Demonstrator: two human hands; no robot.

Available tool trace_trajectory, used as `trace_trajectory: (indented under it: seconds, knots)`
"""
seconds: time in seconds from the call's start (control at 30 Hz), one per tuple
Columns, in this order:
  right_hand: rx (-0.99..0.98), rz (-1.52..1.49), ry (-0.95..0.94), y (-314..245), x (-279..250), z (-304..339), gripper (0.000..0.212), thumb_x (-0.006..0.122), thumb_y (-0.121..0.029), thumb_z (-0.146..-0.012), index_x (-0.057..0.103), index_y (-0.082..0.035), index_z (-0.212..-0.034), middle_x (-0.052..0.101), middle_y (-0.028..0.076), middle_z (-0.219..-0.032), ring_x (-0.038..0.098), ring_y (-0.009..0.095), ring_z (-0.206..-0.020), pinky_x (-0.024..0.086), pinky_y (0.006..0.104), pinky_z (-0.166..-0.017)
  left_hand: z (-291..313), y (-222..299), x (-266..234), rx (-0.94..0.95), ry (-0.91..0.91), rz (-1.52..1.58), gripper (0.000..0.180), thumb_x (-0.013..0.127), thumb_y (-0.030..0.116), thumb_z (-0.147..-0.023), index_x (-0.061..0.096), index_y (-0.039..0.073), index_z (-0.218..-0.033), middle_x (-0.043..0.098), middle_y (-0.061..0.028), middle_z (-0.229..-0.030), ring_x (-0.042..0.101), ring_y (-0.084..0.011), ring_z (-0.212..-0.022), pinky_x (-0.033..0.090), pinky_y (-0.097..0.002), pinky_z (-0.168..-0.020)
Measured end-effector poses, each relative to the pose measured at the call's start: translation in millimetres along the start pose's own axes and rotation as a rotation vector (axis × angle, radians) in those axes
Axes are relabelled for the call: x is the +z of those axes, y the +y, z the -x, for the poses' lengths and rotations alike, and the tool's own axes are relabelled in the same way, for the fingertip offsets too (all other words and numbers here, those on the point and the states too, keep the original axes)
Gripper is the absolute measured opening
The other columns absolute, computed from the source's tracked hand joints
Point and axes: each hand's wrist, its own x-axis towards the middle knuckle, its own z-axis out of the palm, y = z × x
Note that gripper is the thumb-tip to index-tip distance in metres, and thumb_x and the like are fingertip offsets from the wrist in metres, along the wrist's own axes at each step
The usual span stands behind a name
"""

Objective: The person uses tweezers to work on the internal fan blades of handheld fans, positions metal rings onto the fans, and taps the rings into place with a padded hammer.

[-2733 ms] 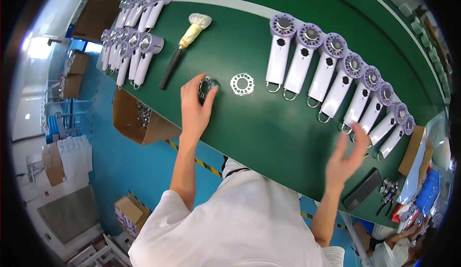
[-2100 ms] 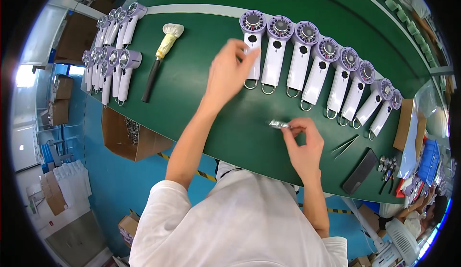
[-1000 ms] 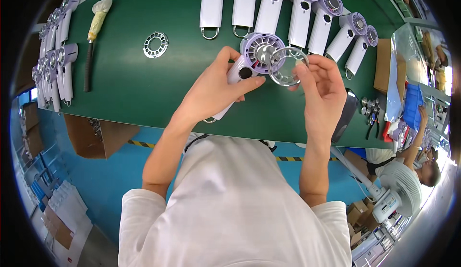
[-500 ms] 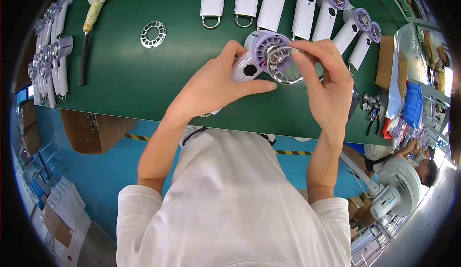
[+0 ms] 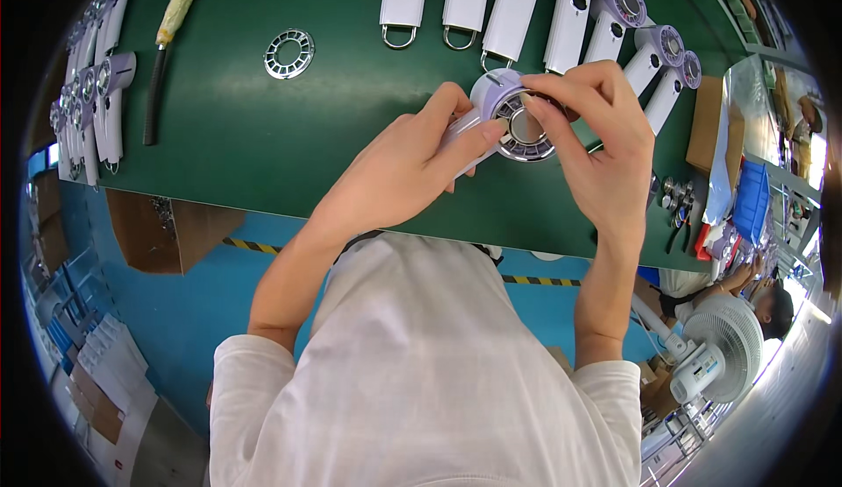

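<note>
A handheld fan point(image 5: 488, 92) with a lilac head and white handle is gripped in my left hand point(image 5: 395, 167), above the green table. My left thumb presses at the edge of a shiny chrome ring cover point(image 5: 531, 151), which lies against the fan's round face. Pinched at that cover's upper right is my right hand point(image 5: 610, 149), thumb and forefinger on the rim. Fingers hide part of the fan's head, and the left hand covers most of its handle. A similar chrome ring point(image 5: 289, 54) lies flat on the table, farther left.
Several lilac-and-white handheld fans point(image 5: 510, 15) are lined up along the far side; more point(image 5: 109, 114) cluster at the left. A black-handled tool with a wrapped head point(image 5: 158, 84), pliers point(image 5: 681, 227), a blue bin point(image 5: 752, 199) and a pedestal fan point(image 5: 724, 347) surround me. A co-worker sits at right.
My right hand has brought the chrome ring cover from a tilted position in front of the fan to against its face. The left thumb has moved onto the cover's edge.
</note>
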Motion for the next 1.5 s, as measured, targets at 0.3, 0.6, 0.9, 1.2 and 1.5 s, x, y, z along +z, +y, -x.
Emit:
trace_trajectory:
  seconds: [0.3,0.6,0.9,1.2,1.5]
  knots:
    - [0.469,-0.783,-0.328,27,-2,20,0.071,0.08,-0.009,-0.082,0.046,-0.005,-0.144,0.059,0.01,-0.131,0.061,0.02,-0.115,0.049,0.0344,-0.1,0,2,-9,0.114,0.009,-0.169,0.039,0.056,0.039,-0.099,0.05,0.001,-0.107,0.067,-0.0135,-0.077,0.063,-0.0249,-0.066,0.049,-0.0376,-0.064]
    - [0.467,-0.768,-0.405,22,17,32,0.068,0.078,-0.015,-0.086,0.046,-0.004,-0.145,0.053,0.011,-0.141,0.054,0.02,-0.125,0.043,0.0363,-0.108,13,-23,-9,0.022,0.094,-0.182,0.036,0.058,0.031,-0.099,0.053,-0.003,-0.111,0.07,-0.0183,-0.089,0.072,-0.0275,-0.074,0.055,-0.0383,-0.063]
    - [0.483,-0.41,-0.096,28,57,43,0.042,0.07,-0.008,-0.09,0.057,0.0,-0.129,0.058,0.008,-0.122,0.059,0.017,-0.099,0.049,0.031,-0.087,-2,-55,-6,0.376,0.515,-0.556,0.039,0.063,0.037,-0.096,0.066,-0.002,-0.095,0.06,-0.015,-0.092,0.059,-0.0328,-0.089,0.048,-0.0407,-0.081]
    - [0.495,-0.406,0.219,15,53,50,0.03,0.06,-0.005,-0.097,0.057,0.003,-0.126,0.058,0.01,-0.121,0.061,0.018,-0.101,0.047,0.0314,-0.095,31,-71,-212,0.17,1.534,-1.253,0.048,0.073,0.031,-0.085,0.057,-0.002,-0.116,0.056,-0.0232,-0.114,0.054,-0.0385,-0.104,0.045,-0.0465,-0.089]
    - [0.184,-0.543,0.361,-44,47,38,0.013,0.052,0.005,-0.096,0.063,0.008,-0.102,0.065,0.016,-0.096,0.065,0.021,-0.082,0.055,0.0309,-0.076,52,-67,-210,0.221,1.287,-0.696,0.027,0.065,0.023,-0.096,0.059,-0.001,-0.107,0.067,-0.0156,-0.087,0.065,-0.0294,-0.074,0.05,-0.0387,-0.068]
